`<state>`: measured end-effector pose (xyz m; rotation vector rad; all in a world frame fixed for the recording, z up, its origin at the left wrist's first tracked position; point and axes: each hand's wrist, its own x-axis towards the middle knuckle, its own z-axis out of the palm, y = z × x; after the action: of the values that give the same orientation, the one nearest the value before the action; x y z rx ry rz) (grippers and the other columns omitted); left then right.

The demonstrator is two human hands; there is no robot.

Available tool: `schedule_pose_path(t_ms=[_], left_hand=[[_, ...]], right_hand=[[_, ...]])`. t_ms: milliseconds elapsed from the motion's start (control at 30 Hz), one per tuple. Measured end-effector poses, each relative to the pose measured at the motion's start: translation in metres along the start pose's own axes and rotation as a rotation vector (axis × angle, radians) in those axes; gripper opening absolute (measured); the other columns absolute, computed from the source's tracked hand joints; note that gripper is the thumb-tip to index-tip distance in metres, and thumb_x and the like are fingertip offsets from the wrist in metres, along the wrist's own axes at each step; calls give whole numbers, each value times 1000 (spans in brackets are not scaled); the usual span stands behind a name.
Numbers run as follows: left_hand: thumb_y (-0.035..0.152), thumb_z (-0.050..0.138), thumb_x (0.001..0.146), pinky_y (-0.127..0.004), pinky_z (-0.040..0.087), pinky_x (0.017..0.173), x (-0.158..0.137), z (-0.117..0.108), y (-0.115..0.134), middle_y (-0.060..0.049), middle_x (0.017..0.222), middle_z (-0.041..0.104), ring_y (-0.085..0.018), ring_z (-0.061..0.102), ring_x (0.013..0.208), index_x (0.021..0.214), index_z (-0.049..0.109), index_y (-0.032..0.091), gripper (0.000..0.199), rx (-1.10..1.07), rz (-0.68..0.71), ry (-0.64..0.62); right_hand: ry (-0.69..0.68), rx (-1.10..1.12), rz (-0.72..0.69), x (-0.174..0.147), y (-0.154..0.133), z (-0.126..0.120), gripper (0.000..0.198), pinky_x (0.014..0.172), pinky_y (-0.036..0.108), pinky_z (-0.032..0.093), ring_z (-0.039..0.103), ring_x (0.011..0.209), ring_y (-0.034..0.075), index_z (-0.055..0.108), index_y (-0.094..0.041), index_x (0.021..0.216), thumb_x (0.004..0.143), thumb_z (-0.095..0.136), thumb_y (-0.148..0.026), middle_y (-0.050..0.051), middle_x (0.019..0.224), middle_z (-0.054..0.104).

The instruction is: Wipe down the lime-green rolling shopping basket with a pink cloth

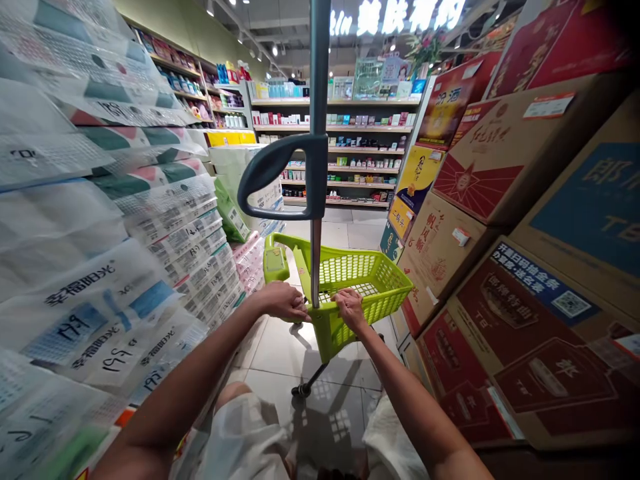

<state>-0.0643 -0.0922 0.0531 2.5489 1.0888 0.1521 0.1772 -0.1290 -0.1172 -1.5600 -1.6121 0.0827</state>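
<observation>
A lime-green shopping cart [363, 270] with a latticed plastic basket stands in front of me, and no goods show in the basket. A grey upright pole [319, 80] with a dark looped handle [280, 177] rises from its near side. My left hand [286, 301] is closed at the cart's near edge, left of the pole; what its fingers grip is partly hidden. My right hand [351, 308] wraps over the basket's near rim, just right of the pole. Beneath, a wheeled leg [303, 390] rests on the tiles.
Stacked packs of tissue paper [165, 220] line the aisle's left side. Piled cardboard cartons [493, 160] form a wall close on the right. Ahead, shelves [345, 127] hold small boxes and bottles. The tiled floor [280, 350] runs between the stacks.
</observation>
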Motion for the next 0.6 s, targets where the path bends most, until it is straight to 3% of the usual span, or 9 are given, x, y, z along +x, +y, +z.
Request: schedule_pose_path(t_ms=[67,167,233,300,367,433,533,600], left_hand=[[81,82,45,-29,34,55,5,0,2,4,42,48,-15,44,41,44,48,25,65,-27,-7,-16],[78,78,61,-30,36,58,-5,14,7,2,44,49,-16,46,45,47,50,25,62,38,6,156],[71,70,78,-32,42,67,-19,32,10,-2,53,57,-19,54,54,54,57,25,54,53,0,422],[61,65,89,-36,47,78,-33,57,10,-5,64,66,-22,62,66,66,66,24,43,24,4,781],[52,67,92,-41,49,89,-41,88,7,-7,76,71,-24,67,79,81,71,24,30,-8,58,1125],[45,69,91,-47,49,98,-40,123,1,-9,87,73,-27,69,93,93,71,24,22,-20,106,1373],[45,66,92,-58,43,109,-30,172,-15,-12,97,72,-32,67,111,100,70,24,23,-40,49,1538],[52,64,91,-63,41,111,-25,193,-29,-13,98,71,-34,66,114,97,69,24,29,-62,28,1547]], right_hand=[[16,-6,-31,3,3,2,50,98,34,35,60,103,20,74,-25,73,102,34,-31,1,90,77],[71,20,-77,9,7,8,48,95,34,39,59,102,20,71,-24,72,102,33,-28,3,93,75],[103,57,-74,14,6,13,47,96,35,41,58,104,21,69,-24,74,102,31,-28,5,97,74],[130,90,-46,16,1,18,47,98,37,42,57,107,22,68,-23,77,102,28,-27,7,100,73],[160,137,1,13,-10,21,48,100,39,43,57,109,23,67,-22,82,103,25,-29,10,105,72],[196,222,47,4,-29,25,50,102,41,42,57,113,24,69,-21,92,105,21,-32,11,110,71],[201,338,-12,-12,-65,29,53,108,42,40,57,120,24,66,-20,118,106,18,-37,11,122,69],[157,342,-52,-17,-86,30,42,110,44,38,57,119,26,64,-21,120,103,35,-46,11,119,69]])
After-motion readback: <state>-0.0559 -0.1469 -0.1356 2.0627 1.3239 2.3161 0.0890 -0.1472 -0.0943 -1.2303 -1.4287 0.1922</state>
